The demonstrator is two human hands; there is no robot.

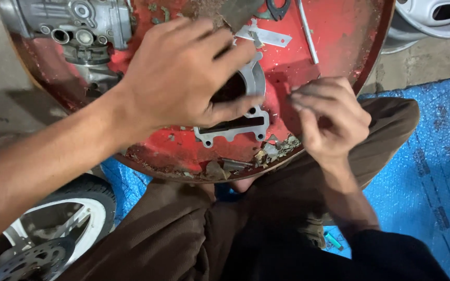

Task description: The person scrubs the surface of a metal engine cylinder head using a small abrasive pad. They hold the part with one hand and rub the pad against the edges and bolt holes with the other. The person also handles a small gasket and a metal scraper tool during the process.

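Left hand (183, 73) lies spread over the grey metal engine part (243, 112) on the red round tray (339, 47), pressing it still; right hand (332, 117) pinches its fingertips together just beside. Firm, flat pressure would probably prevent slipping.

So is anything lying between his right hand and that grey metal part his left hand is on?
Nothing visible does. The left hand already rests on the grey metal part, and only bare red tray separates it from the right hand. Torn scraps lie below that gap, near the tray's edge.
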